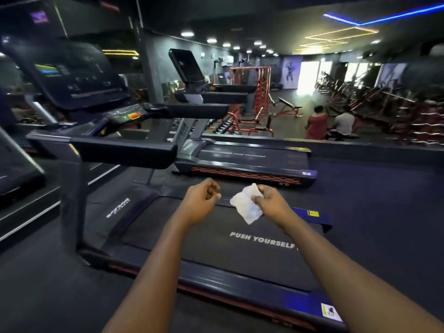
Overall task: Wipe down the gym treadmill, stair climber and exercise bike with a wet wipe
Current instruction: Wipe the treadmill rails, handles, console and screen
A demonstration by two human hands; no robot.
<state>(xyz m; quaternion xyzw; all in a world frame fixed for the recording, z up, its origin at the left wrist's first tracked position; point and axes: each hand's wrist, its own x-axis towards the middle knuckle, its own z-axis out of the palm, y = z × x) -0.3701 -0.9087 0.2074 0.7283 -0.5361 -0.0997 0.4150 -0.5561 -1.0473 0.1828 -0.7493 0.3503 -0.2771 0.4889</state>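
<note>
White wet wipe [247,204] in right hand [271,200], long axis hanging diagonally down-right.

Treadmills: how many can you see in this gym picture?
2. The near treadmill lies under the wet wipe; the second treadmill stands just beyond it, to the right. A dark machine cut off at the left edge may be a third; I cannot tell.

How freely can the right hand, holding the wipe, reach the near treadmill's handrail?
Probably yes: only air lies between the right hand with the wipe and the handrail, though the left hand hangs partly across the way.
</note>
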